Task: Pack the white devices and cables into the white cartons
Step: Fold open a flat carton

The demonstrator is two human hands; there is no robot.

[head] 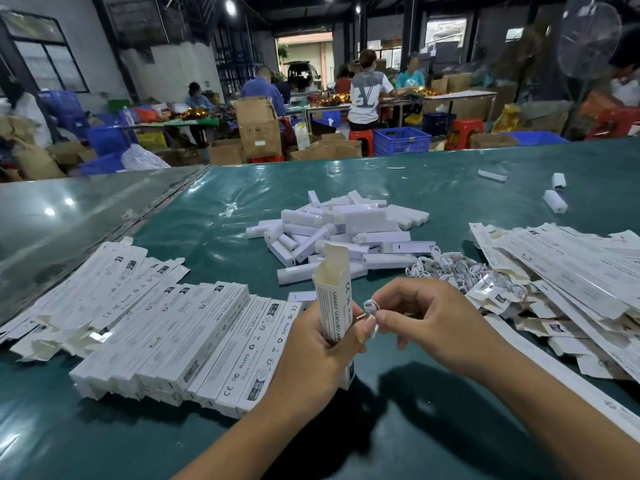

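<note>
My left hand (pixel 311 355) grips a white carton (pixel 334 296) upright, its top flap open. My right hand (pixel 426 317) pinches a small coiled white cable (pixel 370 308) right beside the carton, at about mid-height. A heap of white devices (pixel 343 230) lies on the green table beyond my hands. To its right sits a pile of coiled cables (pixel 450 266). A row of filled cartons (pixel 180 341) lies at my left. Flat unfolded cartons (pixel 571 268) are stacked at the right.
The green table (pixel 214 209) stretches far ahead, with a few stray white devices (pixel 554 199) at the far right. Beyond its far edge are cardboard boxes, blue crates, red stools and several people working at other tables.
</note>
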